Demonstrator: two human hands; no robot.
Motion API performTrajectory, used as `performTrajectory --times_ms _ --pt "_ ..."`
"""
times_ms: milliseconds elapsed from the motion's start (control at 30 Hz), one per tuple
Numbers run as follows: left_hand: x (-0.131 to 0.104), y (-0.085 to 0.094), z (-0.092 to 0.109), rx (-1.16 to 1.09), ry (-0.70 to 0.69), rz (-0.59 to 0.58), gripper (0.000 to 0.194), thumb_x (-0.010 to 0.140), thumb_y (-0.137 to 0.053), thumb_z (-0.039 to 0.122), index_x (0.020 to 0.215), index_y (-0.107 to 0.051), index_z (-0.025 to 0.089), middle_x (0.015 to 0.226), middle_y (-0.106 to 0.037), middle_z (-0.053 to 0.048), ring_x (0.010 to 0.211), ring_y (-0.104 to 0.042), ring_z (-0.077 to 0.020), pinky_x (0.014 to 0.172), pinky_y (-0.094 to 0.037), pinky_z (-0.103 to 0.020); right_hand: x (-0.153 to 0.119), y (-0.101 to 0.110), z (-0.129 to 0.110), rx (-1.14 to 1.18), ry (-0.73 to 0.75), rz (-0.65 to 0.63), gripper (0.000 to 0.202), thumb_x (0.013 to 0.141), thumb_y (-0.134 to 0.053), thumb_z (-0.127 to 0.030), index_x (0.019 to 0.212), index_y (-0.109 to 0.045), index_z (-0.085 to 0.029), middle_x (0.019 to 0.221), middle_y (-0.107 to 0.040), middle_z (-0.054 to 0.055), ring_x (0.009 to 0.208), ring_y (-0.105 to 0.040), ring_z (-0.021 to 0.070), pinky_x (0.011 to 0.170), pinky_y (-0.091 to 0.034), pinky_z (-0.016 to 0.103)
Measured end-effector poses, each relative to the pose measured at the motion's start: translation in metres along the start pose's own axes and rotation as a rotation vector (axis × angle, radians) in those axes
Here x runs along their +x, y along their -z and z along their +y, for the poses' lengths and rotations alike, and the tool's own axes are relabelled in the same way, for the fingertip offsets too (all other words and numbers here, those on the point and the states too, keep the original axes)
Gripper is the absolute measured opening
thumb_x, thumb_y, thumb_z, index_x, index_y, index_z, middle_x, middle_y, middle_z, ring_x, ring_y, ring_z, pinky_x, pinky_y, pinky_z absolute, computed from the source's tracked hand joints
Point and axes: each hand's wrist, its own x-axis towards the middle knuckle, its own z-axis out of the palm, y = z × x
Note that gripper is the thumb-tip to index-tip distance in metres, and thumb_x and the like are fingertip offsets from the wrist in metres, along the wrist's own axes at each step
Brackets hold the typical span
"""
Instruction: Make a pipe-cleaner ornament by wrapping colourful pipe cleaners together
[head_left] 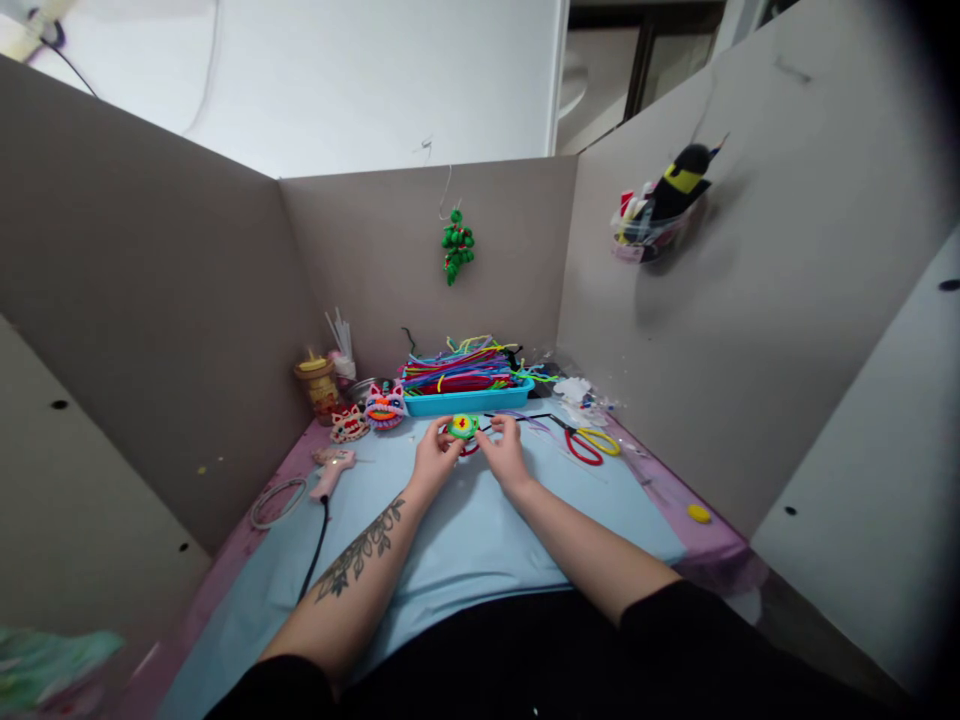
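Over the blue cloth, my left hand (437, 460) pinches a small round fuzzy craft piece (463, 427), green at the rim with yellow and red in its middle. My right hand (506, 455) is at the piece's right edge, thumb and forefinger drawn together; what lies between them is too small to make out. A bit of red pipe cleaner (470, 450) shows just below the piece. From behind my right hand a thin dark strip (534, 417) runs toward the scissors (586, 447), which have one red and one yellow handle.
Behind my hands a blue tray (450, 404) is heaped with pipe cleaners (469, 368). To the left are a pink glue gun (332, 470), two lion-head crafts (385, 407), and a brown cup (319, 385). A yellow cap (698, 513) lies right. Grey panels (420, 240) enclose the table.
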Motion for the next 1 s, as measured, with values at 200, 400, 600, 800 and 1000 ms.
performTrajectory --times_ms 200,400,600,800,1000 --pt "0.002 0.0 -0.012 -0.003 -0.008 -0.029 0.044 0.071 -0.063 0.027 0.111 -0.048 0.017 0.068 -0.063 0.0 0.06 -0.059 -0.0145 0.058 -0.044 -0.025 -0.001 0.009 -0.014 -0.351 0.312 -0.15 0.009 0.077 -0.057 -0.025 0.083 -0.064 -0.024 0.116 -0.046 0.008 0.114 -0.04 0.0254 0.1 -0.031 0.043" --pt "0.001 -0.001 -0.009 -0.003 0.01 -0.063 0.047 0.069 -0.064 0.025 0.112 -0.046 0.016 0.069 -0.062 0.0 0.06 -0.059 -0.0132 0.058 -0.044 -0.024 -0.003 0.009 -0.015 -0.457 0.321 -0.186 0.01 0.078 -0.056 -0.021 0.08 -0.065 -0.024 0.117 -0.047 0.009 0.114 -0.037 0.0277 0.099 -0.031 0.045" --pt "0.001 -0.003 -0.011 -0.006 0.082 -0.121 0.056 0.067 -0.065 0.026 0.117 -0.043 0.013 0.064 -0.062 0.002 0.057 -0.059 -0.0124 0.056 -0.043 -0.023 -0.002 0.009 -0.015 -0.531 0.362 -0.19 0.009 0.078 -0.056 -0.018 0.076 -0.065 -0.021 0.118 -0.05 0.009 0.113 -0.038 0.0269 0.098 -0.032 0.044" --pt "0.0 -0.001 -0.015 0.038 0.072 -0.143 0.057 0.065 -0.068 0.023 0.117 -0.045 0.015 0.061 -0.061 0.004 0.053 -0.056 -0.0106 0.054 -0.042 -0.021 0.001 0.011 -0.012 -0.563 0.409 -0.224 0.005 0.076 -0.061 -0.019 0.075 -0.066 -0.022 0.117 -0.051 0.008 0.113 -0.038 0.0274 0.096 -0.033 0.045" --pt "0.0 0.001 -0.014 0.042 0.065 -0.209 0.058 0.067 -0.065 0.022 0.119 -0.04 0.015 0.058 -0.055 0.007 0.051 -0.053 -0.0097 0.053 -0.039 -0.021 0.007 0.015 -0.009 -0.492 0.48 -0.31 0.006 0.074 -0.064 -0.019 0.069 -0.066 -0.023 0.115 -0.052 0.006 0.112 -0.039 0.026 0.096 -0.033 0.045"
